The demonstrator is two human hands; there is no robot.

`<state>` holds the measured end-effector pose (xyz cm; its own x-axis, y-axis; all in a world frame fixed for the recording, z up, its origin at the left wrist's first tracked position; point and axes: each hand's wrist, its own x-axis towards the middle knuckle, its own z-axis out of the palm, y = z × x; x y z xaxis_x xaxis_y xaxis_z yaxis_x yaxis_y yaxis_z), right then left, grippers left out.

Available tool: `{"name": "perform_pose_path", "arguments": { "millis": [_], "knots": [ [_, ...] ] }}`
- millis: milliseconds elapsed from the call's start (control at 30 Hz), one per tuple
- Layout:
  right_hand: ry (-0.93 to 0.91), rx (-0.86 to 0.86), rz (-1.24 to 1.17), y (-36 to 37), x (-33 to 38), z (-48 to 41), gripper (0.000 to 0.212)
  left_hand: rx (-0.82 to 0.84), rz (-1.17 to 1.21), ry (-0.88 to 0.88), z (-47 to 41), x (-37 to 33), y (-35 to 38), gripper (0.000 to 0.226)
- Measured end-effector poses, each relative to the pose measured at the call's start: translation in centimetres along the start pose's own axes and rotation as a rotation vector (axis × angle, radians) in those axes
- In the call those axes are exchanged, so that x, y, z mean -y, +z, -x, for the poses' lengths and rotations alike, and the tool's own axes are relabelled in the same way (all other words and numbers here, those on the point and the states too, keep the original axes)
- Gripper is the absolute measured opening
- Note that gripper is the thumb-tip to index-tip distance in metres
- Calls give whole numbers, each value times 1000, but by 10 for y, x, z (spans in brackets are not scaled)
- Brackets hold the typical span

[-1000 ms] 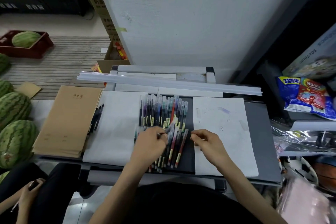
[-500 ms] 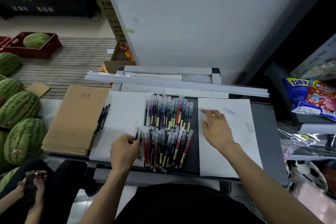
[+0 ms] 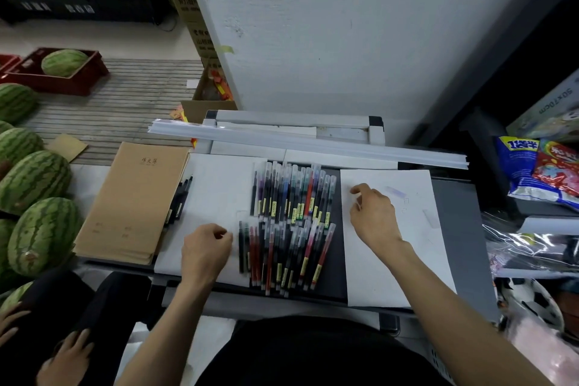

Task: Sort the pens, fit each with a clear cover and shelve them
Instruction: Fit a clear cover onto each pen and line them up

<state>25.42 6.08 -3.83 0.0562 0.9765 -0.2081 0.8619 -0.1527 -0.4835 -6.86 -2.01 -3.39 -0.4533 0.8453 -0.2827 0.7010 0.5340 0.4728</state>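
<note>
Green-striped watermelons crowd the far left. Next comes a stack of brown notebooks with a few black pens tucked against its edge, apart from the main lot, so probably a group already sorted out. The left hand sits over the left white sheet, fingers curled in and thumb to forefinger, right beside the near row. Whether it has anything, I can't tell. Centre stage are the pens: two rows on the dark tabletop, with translucent barrels, coloured ink and yellow labels, laid parallel so the colours read at a glance. Over the right white sheet, the right hand has its fingers bent, likely going for one of the clear covers lying faintly there. Any grip is unclear.
</note>
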Motion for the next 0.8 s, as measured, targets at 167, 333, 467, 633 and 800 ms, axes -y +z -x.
{"name": "perform_pose_path", "arguments": {
  "millis": [167, 333, 467, 633, 800],
  "knots": [
    [52, 35, -306, -4, 13, 15, 28, -100, -84, -33, -53, 11, -30, 37],
    [72, 103, -515, -11, 29, 36, 19, -112, -245, -11, -84, 21, -34, 26],
    [89, 142, -615, -13, 36, 48, 20, -82, -262, -18, -84, 19, -33, 16],
    [130, 175, -725, -11, 40, 53, 21, -61, -238, -11, -71, 15, -30, 13],
    [204, 225, -918, -4, 42, 57, 18, -56, -154, -48, -62, 15, -29, 6]
  ]
}}
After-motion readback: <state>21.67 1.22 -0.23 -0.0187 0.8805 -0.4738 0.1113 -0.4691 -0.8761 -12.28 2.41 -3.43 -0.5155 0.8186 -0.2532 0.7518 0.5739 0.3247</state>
